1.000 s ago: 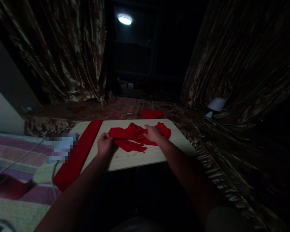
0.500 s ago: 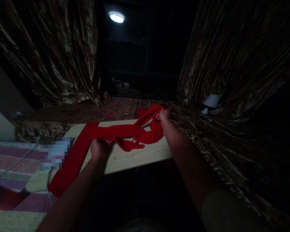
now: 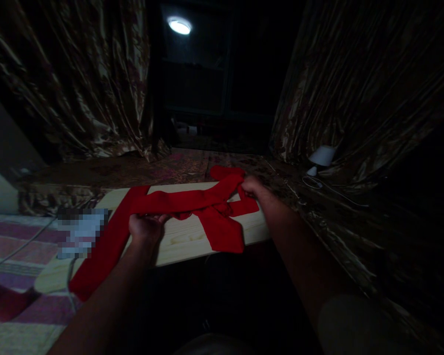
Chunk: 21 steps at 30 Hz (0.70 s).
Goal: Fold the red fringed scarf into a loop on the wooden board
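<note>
1. Head view, closest in: striped cover [image 3: 48,310] at lower left, with a dark red item [image 3: 7,301] on it, too blurred to name.
2. Left hand [image 3: 146,227] just above the near side of a pale wooden bench [image 3: 177,241], palm turned up, fingers part-curled under the near edge of a red cloth [image 3: 177,201]. Probably placed low to support that end; cannot tell how firmly pressed.
3. Red cloth, stretched across the bench from left hand to right. Laid in a long band at left, then crossing over itself in loose folds at right, with a broad flap [image 3: 224,231] reaching the near edge. Likely spread this way to separate the lengths.
4. Folded red strip [image 3: 99,256] across the bench's left part, passing under the cloth's left end, perhaps set aside there to leave working room.
5. Right hand [image 3: 250,185] at the bench's far right, closed around gathered cloth, seemingly to draw the slack outward.
6. Red bundle [image 3: 218,171] just past the far edge, partly behind the cloth.
7. Farther back, small white lamp [image 3: 322,156], then patterned curtains [image 3: 126,74] flanking a dark window.
</note>
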Tool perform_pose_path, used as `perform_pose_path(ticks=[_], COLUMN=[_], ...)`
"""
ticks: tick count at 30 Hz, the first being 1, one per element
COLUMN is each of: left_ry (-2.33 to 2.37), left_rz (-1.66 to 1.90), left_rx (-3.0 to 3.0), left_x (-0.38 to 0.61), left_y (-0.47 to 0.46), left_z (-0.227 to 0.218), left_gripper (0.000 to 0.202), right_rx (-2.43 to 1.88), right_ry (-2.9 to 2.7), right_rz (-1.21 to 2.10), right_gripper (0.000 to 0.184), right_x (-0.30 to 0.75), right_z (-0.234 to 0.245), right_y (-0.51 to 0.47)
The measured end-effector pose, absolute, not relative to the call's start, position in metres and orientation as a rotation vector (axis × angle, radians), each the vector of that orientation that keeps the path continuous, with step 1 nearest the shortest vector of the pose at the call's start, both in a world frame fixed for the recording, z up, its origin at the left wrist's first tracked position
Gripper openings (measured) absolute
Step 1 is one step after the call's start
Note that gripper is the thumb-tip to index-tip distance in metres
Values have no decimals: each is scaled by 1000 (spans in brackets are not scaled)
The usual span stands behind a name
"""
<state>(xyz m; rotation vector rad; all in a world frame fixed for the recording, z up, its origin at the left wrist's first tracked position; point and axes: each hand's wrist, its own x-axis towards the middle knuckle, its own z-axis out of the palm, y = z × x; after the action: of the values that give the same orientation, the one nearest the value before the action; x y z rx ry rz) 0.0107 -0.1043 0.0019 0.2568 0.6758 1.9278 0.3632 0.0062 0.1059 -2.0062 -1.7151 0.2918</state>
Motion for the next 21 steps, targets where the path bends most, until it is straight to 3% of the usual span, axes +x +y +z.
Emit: perform_pose_path(ticks=[8,13,17,21], left_ry=[720,711,747,789], left_rz=[1940,1941,1922,1916], left_rx=[274,272,296,382], left_x=[14,15,15,18], left_y=[-104,-105,-106,-107], left_z=[3,4,4,4], left_gripper=[33,36,37,37], right_rx=[-1585,-1552,-1751,-1741], right_ry=[-2309,-2715,-2488,-1971], right_rz=[216,221,139,153], right_gripper=[21,56,27,26], right_x=[287,274,276,278], right_z=[70,59,59,75], right_y=[-14,-26,-27,-15])
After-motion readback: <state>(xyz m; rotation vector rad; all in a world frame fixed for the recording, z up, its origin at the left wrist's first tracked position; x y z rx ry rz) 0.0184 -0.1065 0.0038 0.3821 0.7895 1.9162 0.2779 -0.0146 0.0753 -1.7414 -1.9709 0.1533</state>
